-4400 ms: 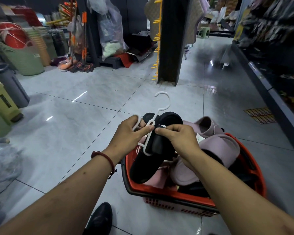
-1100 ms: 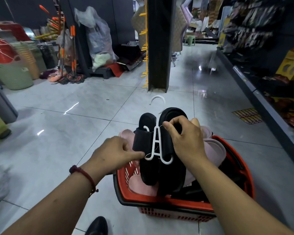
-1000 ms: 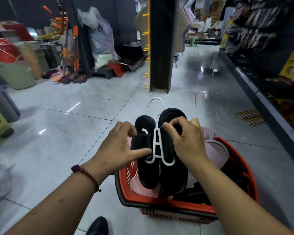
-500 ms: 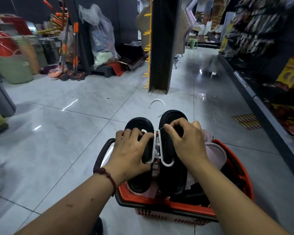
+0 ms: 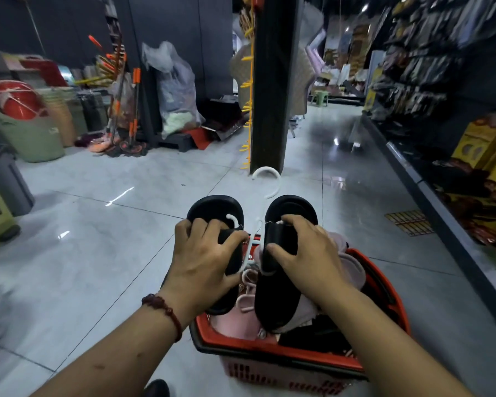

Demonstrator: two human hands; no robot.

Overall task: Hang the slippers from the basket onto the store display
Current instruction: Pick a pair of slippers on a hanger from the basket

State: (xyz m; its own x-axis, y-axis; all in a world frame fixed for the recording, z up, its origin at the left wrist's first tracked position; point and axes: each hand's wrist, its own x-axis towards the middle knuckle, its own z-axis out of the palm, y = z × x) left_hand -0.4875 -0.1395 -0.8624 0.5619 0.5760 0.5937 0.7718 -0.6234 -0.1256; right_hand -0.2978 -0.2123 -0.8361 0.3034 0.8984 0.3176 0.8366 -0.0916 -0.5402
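Gripping one black slipper in each hand, I hold the pair up just above the red basket (image 5: 284, 358) on the tiled floor (image 5: 103, 253). My left hand (image 5: 204, 262) curls round the strap of the left slipper (image 5: 215, 207), fingers over the top and thumb tucked toward the middle. My right hand (image 5: 307, 253) clamps the strap of the right slipper (image 5: 291, 206) the same way. Between them runs the white plastic hanger (image 5: 256, 229), its arms threaded through both straps and its hook curving up past the toes. Below, pink slippers (image 5: 352, 270) and more white hangers lie piled in the basket. Ahead stands a dark pillar (image 5: 269, 81) with yellow hooks (image 5: 248, 104) down its left edge, well apart from the pair. A red bead bracelet (image 5: 163, 308) sits on my left wrist.
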